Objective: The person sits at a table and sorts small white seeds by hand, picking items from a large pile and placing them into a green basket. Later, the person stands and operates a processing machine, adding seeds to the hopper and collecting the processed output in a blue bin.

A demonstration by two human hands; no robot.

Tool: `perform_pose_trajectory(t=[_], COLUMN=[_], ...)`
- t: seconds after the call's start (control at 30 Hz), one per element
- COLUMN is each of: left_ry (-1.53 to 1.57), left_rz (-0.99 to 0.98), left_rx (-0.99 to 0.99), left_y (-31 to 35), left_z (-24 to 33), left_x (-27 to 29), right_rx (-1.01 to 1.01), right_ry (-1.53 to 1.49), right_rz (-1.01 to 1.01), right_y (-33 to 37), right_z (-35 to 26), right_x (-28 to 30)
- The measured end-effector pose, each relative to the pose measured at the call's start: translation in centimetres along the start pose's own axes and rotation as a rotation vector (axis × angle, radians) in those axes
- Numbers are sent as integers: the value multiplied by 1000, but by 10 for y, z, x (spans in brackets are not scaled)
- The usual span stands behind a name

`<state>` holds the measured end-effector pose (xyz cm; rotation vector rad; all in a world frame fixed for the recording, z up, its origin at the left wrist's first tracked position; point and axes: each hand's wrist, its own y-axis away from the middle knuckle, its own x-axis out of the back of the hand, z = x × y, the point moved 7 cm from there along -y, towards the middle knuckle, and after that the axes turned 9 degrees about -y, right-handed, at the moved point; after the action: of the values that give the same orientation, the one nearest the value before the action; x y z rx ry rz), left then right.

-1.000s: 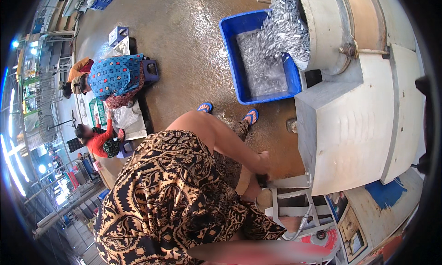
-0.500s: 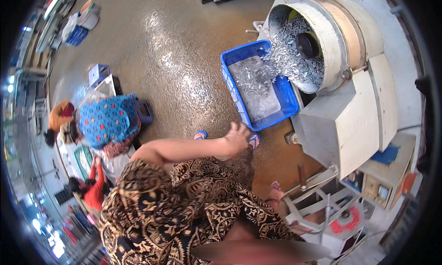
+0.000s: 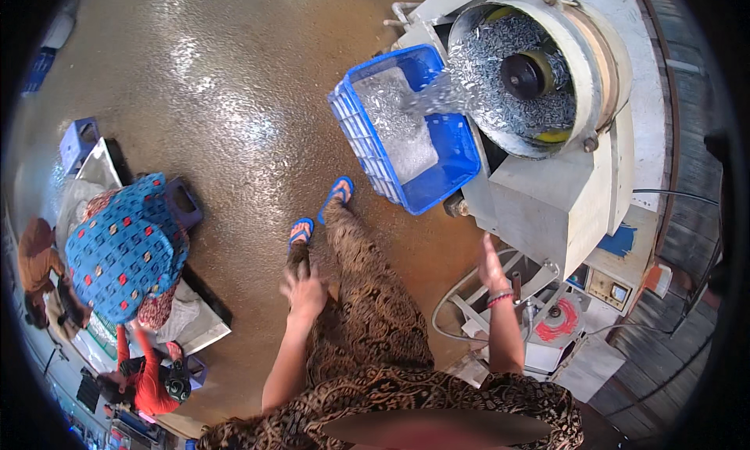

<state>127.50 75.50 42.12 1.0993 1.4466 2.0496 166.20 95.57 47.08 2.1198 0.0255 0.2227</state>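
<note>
My left hand (image 3: 306,295) hangs in front of my patterned trousers with its fingers loosely apart and holds nothing. Farther right, beside the grey-white machine frame, my right hand (image 3: 493,269) is stretched out flat and bare; a red bracelet sits on its wrist. Ahead of both hands is a blue plastic crate (image 3: 437,191), touched by neither. Small silvery pieces (image 3: 437,98) pour into it in a blurred stream from the tilted round drum (image 3: 582,98). More such pieces lie inside the drum around a dark round hub (image 3: 522,75).
At left, a person in a blue patterned garment (image 3: 129,247) bends over a pale tray (image 3: 207,325); a person in red (image 3: 156,380) and one in brown (image 3: 39,255) are near. Wet brown floor (image 3: 234,130) lies between. Below the drum stands a metal housing (image 3: 555,192).
My view has turned and moved nearer the drum. My left hand has come down and left, away from the crate, and my right hand now shows. Pieces keep pouring.
</note>
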Motion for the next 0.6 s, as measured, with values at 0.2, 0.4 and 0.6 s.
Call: perform_pose_trajectory(t=[0.2, 0.4, 0.6], left_ry=[214, 274, 394], left_rz=[-202, 31, 509], left_rx=[151, 85, -294], left_y=[-5, -80, -170], left_z=[-68, -18, 85], left_x=[-52, -2, 107], right_rx=[636, 753, 694], right_ry=[232, -223, 83], right_rz=[382, 503, 607], right_y=[-135, -255, -316], right_z=[-178, -324, -431], right_x=[-18, 34, 106])
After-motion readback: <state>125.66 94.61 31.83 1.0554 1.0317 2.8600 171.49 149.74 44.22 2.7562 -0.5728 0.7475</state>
